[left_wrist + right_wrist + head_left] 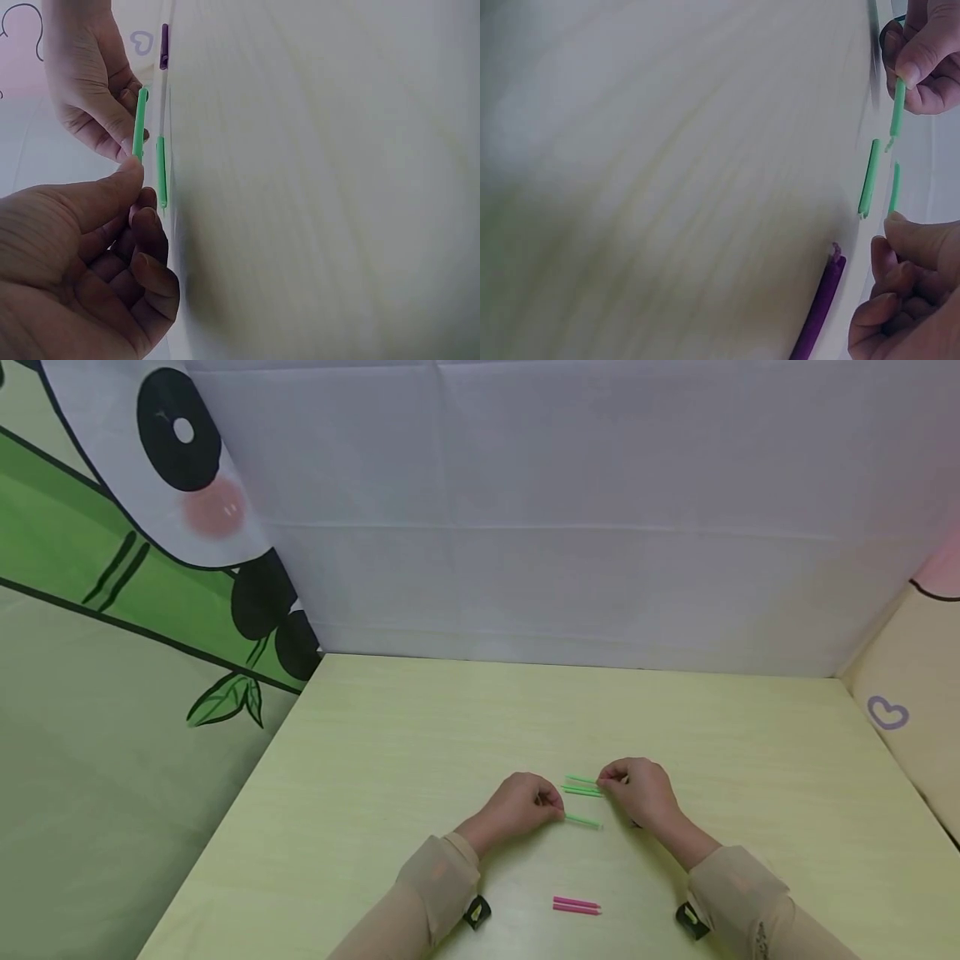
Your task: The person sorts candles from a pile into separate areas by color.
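Observation:
My left hand (517,807) pinches one end of a thin green candle (583,821) between thumb and fingertips. In the right wrist view that candle (898,109) points away from the fingers, a small wick at its free end. Opposite, my right hand (643,789) pinches another green candle (581,779) by its right end; its thumb and fingertips also show in the right wrist view, around the candle's near end (894,196). Between the hands, two green candles (582,791) lie side by side on the table. Nearer the front lies a pair of pink candles (577,906).
The pale wooden table (375,735) meets a white cloth wall (562,527) at the back. A printed panda-and-bamboo cloth (150,652) hangs on the left, and a cream panel (911,668) with a heart stands on the right.

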Action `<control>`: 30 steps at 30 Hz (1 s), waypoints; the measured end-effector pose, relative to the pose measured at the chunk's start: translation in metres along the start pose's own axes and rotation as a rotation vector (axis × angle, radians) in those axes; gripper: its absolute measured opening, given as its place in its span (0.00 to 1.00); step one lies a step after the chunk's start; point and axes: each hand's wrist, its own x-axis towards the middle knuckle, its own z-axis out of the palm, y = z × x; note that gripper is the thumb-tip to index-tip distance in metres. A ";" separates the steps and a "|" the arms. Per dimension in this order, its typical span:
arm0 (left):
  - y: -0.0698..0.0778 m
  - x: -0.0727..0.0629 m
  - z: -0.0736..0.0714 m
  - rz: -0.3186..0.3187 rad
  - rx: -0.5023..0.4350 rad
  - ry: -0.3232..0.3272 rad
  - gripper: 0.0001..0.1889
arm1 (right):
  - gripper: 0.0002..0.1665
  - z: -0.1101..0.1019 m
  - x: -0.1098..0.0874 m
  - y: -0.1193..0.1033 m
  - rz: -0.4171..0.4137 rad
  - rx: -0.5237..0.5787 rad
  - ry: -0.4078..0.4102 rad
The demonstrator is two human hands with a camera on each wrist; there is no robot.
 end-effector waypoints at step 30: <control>-0.003 0.001 0.002 0.009 -0.003 0.007 0.05 | 0.04 0.006 0.004 0.003 -0.044 -0.020 0.001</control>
